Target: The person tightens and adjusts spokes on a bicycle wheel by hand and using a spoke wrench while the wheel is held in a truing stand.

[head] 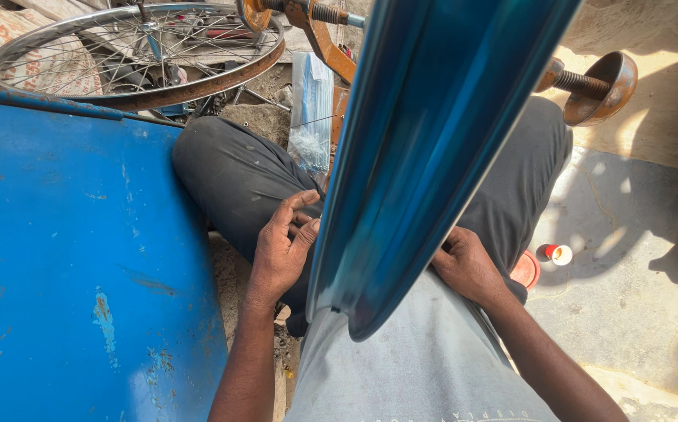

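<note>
A long shiny blue curved metal mudguard (425,133) runs from my lap up and away through the middle of the view. My left hand (283,248) rests against its left edge over my dark trouser leg, fingers bent and pinched together; whether they hold some small part I cannot tell. My right hand (468,266) is curled on the mudguard's right edge near its lower end, partly hidden behind the metal. I am sitting with knees spread, in a grey shirt.
A large blue painted metal panel (73,258) fills the left side. A spoked bicycle wheel (136,51) lies behind it. A rusty threaded stand with a cup-shaped end (601,86) sits at upper right. A clear plastic bag (312,117) and a small red-and-white cap (559,253) lie on the ground.
</note>
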